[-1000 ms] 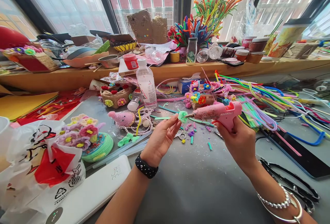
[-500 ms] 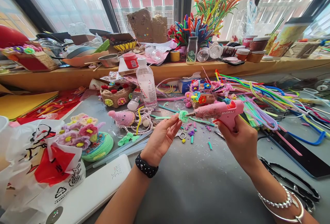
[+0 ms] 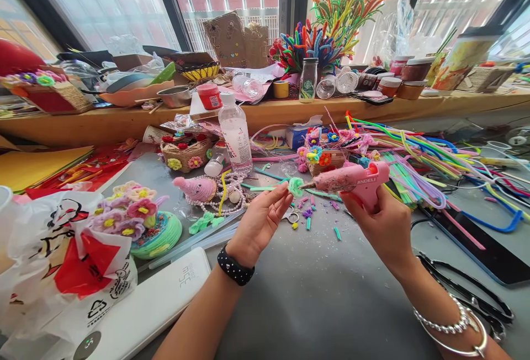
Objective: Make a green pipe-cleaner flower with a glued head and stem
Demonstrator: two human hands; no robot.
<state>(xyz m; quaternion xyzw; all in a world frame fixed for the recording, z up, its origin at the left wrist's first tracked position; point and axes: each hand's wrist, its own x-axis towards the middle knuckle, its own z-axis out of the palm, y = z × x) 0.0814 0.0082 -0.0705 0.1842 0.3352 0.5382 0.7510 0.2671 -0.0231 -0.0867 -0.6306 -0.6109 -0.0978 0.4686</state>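
Note:
My left hand (image 3: 260,221) pinches a small mint-green pipe-cleaner piece (image 3: 295,185) between thumb and fingers, held just above the grey table (image 3: 314,294). A pink glue gun (image 3: 351,179) is gripped in my right hand (image 3: 383,226), and its nozzle tip touches the green piece. My left wrist carries a black dotted band, my right wrist silver bracelets. Small cut bits of pipe cleaner and little scissors (image 3: 291,217) lie on the table right under the hands.
A water bottle (image 3: 235,135), pink crocheted bird (image 3: 197,189), pearl strings and flower baskets (image 3: 185,152) stand behind. Long pipe cleaners (image 3: 418,155) spread at right, near a dark tablet (image 3: 484,249) and black scissors (image 3: 467,294). A plastic bag (image 3: 66,260) and white box (image 3: 153,305) sit left.
The glue gun's nozzle has stayed against the green piece; both hands have barely shifted.

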